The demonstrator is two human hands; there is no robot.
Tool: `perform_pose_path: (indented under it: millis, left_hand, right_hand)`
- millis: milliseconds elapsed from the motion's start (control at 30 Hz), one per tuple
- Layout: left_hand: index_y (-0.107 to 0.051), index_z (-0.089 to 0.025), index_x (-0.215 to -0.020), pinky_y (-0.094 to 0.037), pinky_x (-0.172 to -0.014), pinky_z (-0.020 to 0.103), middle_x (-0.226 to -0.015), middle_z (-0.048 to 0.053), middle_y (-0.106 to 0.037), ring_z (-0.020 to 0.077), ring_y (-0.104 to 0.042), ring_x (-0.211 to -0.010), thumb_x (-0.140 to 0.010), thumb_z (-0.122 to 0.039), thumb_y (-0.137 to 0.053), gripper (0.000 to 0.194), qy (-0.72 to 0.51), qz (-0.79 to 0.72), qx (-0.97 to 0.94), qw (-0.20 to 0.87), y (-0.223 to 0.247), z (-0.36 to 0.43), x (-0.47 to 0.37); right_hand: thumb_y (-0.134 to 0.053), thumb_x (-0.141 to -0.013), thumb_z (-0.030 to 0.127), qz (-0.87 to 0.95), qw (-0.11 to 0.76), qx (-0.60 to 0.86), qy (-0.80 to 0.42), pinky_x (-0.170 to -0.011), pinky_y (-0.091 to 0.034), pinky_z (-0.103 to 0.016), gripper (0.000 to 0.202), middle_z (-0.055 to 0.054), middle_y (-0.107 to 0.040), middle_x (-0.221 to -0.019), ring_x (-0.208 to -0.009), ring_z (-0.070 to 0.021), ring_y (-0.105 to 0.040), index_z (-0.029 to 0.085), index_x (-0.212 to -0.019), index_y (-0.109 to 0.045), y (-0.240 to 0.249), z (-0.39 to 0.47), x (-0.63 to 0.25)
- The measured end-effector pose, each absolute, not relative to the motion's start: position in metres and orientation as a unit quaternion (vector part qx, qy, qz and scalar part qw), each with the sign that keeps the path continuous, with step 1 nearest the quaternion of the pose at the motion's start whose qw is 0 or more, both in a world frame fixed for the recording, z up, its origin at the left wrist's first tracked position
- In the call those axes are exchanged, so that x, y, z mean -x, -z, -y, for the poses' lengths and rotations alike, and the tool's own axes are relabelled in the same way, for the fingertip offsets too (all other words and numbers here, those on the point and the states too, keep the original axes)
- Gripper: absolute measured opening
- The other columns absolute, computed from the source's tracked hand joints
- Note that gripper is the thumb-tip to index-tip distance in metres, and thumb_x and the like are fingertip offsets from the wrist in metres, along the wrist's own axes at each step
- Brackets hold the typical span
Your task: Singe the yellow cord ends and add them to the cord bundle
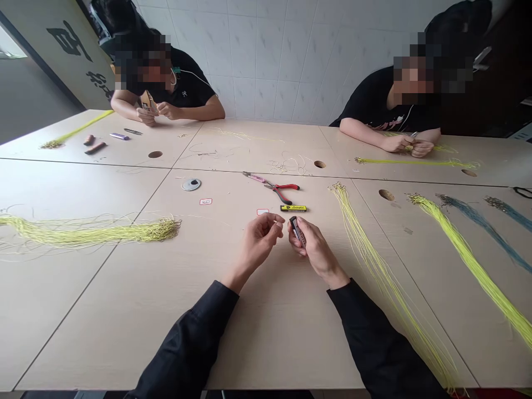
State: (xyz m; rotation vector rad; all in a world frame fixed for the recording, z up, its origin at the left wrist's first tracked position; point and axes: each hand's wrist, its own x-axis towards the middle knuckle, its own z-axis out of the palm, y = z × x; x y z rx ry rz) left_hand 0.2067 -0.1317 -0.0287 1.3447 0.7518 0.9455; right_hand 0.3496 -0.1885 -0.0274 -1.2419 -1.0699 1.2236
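Observation:
My right hand (pixel 311 246) is wrapped around a small dark lighter (pixel 298 231), held upright with the thumb near its top. Just to the left, my left hand (pixel 262 239) is closed in a pinch, fingertips close to the lighter. Anything between those fingertips is too small to make out. A yellow lighter (pixel 293 209) lies right beyond my hands. Past it rest red-handled pliers (pixel 285 191) and a pink-handled tool (pixel 254 177). A bundle of yellow-green cords (pixel 137 231) with metal ends lies left of my hands, and a thinner yellow bundle (pixel 369 260) lies right.
More yellow cords (pixel 465 244) and blue cords (pixel 486 227) lie at the right. A round metal disc (pixel 191 184) sits left of the pliers. Across the table (pixel 124 321), two people in black shirts work with their hands. Round holes (pixel 386 195) pierce the tabletop.

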Motion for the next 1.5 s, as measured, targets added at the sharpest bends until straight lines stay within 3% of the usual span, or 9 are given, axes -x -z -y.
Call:
perform_pose_path:
  millis: [167,400,633,800,967,1100,1233,1400,1500]
  left_hand:
    - [-0.068,-0.014,-0.087,-0.041,-0.056,0.022,-0.074,0.004,-0.068,0.0096,-0.056,-0.060,-0.083,-0.029,-0.066,0.016,-0.396,-0.323,-0.588,0.627,0.026,0.134,-0.209]
    - [-0.063,-0.014,-0.069,-0.039,-0.050,0.021,-0.058,0.001,-0.064,0.0091,-0.056,-0.051,-0.077,-0.020,-0.068,0.011,-0.402,-0.320,-0.552,0.657,0.021,0.136,-0.210]
    - [-0.061,-0.015,-0.066,-0.044,-0.055,0.022,-0.058,0.000,-0.064,0.0102,-0.058,-0.054,-0.076,-0.020,-0.067,0.013,-0.401,-0.323,-0.529,0.675,0.022,0.137,-0.210]
    - [-0.066,-0.013,-0.076,-0.039,-0.055,0.022,-0.063,-0.001,-0.059,0.0077,-0.049,-0.056,-0.080,-0.029,-0.070,0.017,-0.401,-0.324,-0.535,0.669,0.022,0.136,-0.210]
    - [-0.068,-0.014,-0.094,-0.040,-0.059,0.023,-0.070,-0.001,-0.057,0.0079,-0.049,-0.060,-0.084,-0.034,-0.071,0.023,-0.428,-0.268,-0.474,0.721,0.024,0.131,-0.206]
    - [-0.066,-0.015,-0.099,-0.044,-0.066,0.023,-0.070,-0.001,-0.057,0.0089,-0.052,-0.063,-0.082,-0.031,-0.074,0.024,-0.427,-0.236,-0.401,0.776,0.025,0.128,-0.202]
    - [-0.066,-0.014,-0.102,-0.046,-0.070,0.024,-0.068,-0.001,-0.056,0.0090,-0.053,-0.063,-0.084,-0.026,-0.072,0.022,-0.422,-0.211,-0.361,0.805,0.025,0.124,-0.198]
    - [-0.067,-0.012,-0.103,-0.045,-0.067,0.022,-0.067,-0.002,-0.050,0.0085,-0.049,-0.063,-0.084,-0.018,-0.069,0.019,-0.426,-0.173,-0.314,0.831,0.025,0.123,-0.196]
    - [-0.066,-0.012,-0.101,-0.045,-0.066,0.023,-0.066,-0.004,-0.043,0.0081,-0.044,-0.061,-0.084,-0.015,-0.067,0.018,-0.433,-0.166,-0.288,0.838,0.023,0.123,-0.196]
  right_hand:
    - [-0.040,-0.100,0.054,0.446,0.512,0.536,-0.501,-0.044,-0.021,-0.023,0.035,0.006,-0.039,-0.061,-0.049,-0.0097,-0.027,0.023,-0.085,-0.044,0.026,0.189,-0.345]
    - [-0.042,-0.099,0.058,0.481,0.507,0.555,-0.452,-0.046,-0.026,-0.025,0.037,0.004,-0.041,-0.066,-0.055,-0.0120,-0.034,0.024,-0.084,-0.038,0.025,0.190,-0.340]
    - [-0.037,-0.100,0.060,0.501,0.503,0.548,-0.443,-0.048,-0.029,-0.025,0.038,0.004,-0.041,-0.067,-0.056,-0.0126,-0.036,0.025,-0.086,-0.036,0.029,0.189,-0.338]
    - [-0.039,-0.099,0.061,0.452,0.527,0.550,-0.464,-0.046,-0.027,-0.023,0.038,0.005,-0.041,-0.066,-0.052,-0.0108,-0.033,0.024,-0.088,-0.040,0.029,0.188,-0.339]
    - [-0.049,-0.095,0.054,0.393,0.533,0.542,-0.518,-0.042,-0.018,-0.021,0.034,0.008,-0.032,-0.062,-0.046,-0.0077,-0.023,0.023,-0.109,-0.052,0.023,0.187,-0.342]
    - [-0.063,-0.089,0.048,0.409,0.497,0.521,-0.560,-0.042,-0.016,-0.020,0.035,0.009,-0.026,-0.062,-0.048,-0.0066,-0.017,0.020,-0.109,-0.058,0.022,0.189,-0.345]
    - [-0.064,-0.089,0.051,0.446,0.483,0.509,-0.556,-0.041,-0.015,-0.021,0.035,0.009,-0.027,-0.062,-0.048,-0.0061,-0.017,0.018,-0.100,-0.062,0.025,0.189,-0.346]
    - [-0.066,-0.088,0.052,0.421,0.490,0.506,-0.571,-0.040,-0.015,-0.020,0.044,0.010,-0.026,-0.062,-0.047,-0.0060,-0.016,0.020,-0.116,-0.055,0.024,0.189,-0.343]
    - [-0.062,-0.090,0.054,0.432,0.478,0.490,-0.587,-0.040,-0.014,-0.020,0.039,0.010,-0.021,-0.063,-0.047,-0.0063,-0.014,0.019,-0.108,-0.057,0.021,0.190,-0.341]
